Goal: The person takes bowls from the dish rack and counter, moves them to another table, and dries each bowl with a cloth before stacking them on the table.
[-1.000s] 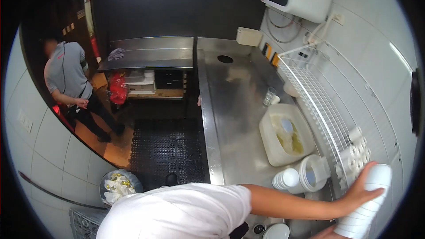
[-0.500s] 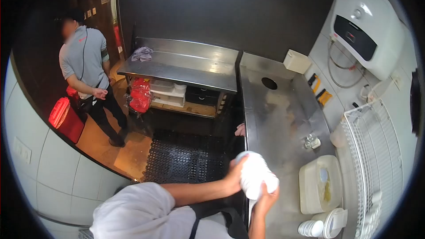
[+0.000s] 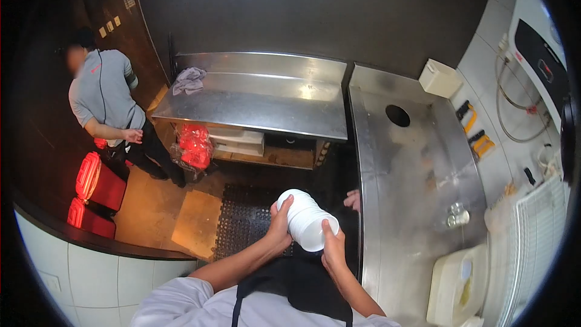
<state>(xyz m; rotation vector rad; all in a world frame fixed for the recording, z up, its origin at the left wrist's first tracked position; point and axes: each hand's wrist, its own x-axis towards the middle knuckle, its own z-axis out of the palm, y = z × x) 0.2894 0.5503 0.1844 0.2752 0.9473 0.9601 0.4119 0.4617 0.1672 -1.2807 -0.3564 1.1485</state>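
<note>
A stack of nested white bowls (image 3: 305, 223) lies on its side between my two hands, in front of my dark apron. My left hand (image 3: 280, 225) grips the far left end of the stack, thumb along its side. On the near right end, my right hand (image 3: 333, 247) is closed with its thumb over the rim of the end bowl. The stack is held in the air, over the floor and left of the steel counter (image 3: 393, 206). Most of the fingers are hidden under the bowls.
A cream tub (image 3: 445, 293) and a wire rack (image 3: 532, 248) stand along the counter's right side. A steel table (image 3: 260, 100) with a cloth (image 3: 189, 80) is ahead. At left, a person (image 3: 109, 94) stands by red bins (image 3: 103, 184). A black mat (image 3: 242, 215) covers the floor.
The bowl stack and both my hands have moved left, off the counter's edge to in front of my body. My view has turned with them. The other person is turned further away.
</note>
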